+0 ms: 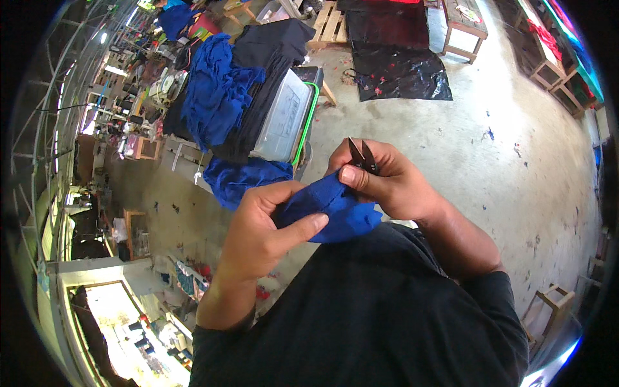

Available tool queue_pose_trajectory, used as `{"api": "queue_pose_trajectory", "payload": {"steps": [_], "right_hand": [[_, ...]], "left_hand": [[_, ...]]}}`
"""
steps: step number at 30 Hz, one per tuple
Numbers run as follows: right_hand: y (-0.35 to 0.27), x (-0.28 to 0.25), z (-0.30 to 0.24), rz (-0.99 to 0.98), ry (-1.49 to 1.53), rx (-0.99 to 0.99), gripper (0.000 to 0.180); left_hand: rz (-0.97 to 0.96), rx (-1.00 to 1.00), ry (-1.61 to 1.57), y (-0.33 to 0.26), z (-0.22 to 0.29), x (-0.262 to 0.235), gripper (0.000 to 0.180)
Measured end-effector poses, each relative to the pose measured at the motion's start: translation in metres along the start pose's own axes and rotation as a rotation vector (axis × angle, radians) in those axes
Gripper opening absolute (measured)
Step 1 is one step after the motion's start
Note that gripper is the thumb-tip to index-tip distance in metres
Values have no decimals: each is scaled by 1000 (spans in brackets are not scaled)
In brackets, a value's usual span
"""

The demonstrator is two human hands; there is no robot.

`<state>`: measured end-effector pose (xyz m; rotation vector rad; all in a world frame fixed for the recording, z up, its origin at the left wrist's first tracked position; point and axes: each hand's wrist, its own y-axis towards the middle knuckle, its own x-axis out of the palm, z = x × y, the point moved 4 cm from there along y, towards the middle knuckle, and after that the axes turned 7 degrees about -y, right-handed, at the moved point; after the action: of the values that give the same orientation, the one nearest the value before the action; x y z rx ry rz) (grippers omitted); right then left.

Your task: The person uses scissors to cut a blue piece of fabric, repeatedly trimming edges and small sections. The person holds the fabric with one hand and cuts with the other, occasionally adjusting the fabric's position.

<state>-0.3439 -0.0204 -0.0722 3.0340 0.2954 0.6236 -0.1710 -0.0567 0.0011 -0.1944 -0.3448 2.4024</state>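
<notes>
A piece of blue fabric with a stitched seam is stretched between my two hands, just in front of my dark shirt. My left hand grips its left side, with the thumb lying on top near the seam. The upper right edge is pinched under the thumb of my right hand. That same hand also keeps a pair of dark thread snips in its fingers. The two pointed blades stick up, slightly apart, clear of the fabric; the handles are hidden in the palm.
Beyond my left hand stands a table piled with blue cloth and black cloth. A clear plastic bin with a green rim beside it sits at its edge. Black sheeting lies on the concrete floor near a wooden table.
</notes>
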Motion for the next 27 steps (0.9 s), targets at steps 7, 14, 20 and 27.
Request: {"api": "queue_pose_trajectory", "payload": {"steps": [7,14,20,27], "right_hand": [[-7,-11,5,-52,28,17,14],[-9,-16,4,-51,-85,-90,13],[-11,-24,-1,-80,-160,-97,12],[-10,-31,0,-122,-115,-21,12]], "left_hand": [[84,52,173,-4,2,17,13],[93,67,263,-8,2,30,14],[214,-10,175,-10,5,45,14],[331,-30,149,-12,1,63,14]]}}
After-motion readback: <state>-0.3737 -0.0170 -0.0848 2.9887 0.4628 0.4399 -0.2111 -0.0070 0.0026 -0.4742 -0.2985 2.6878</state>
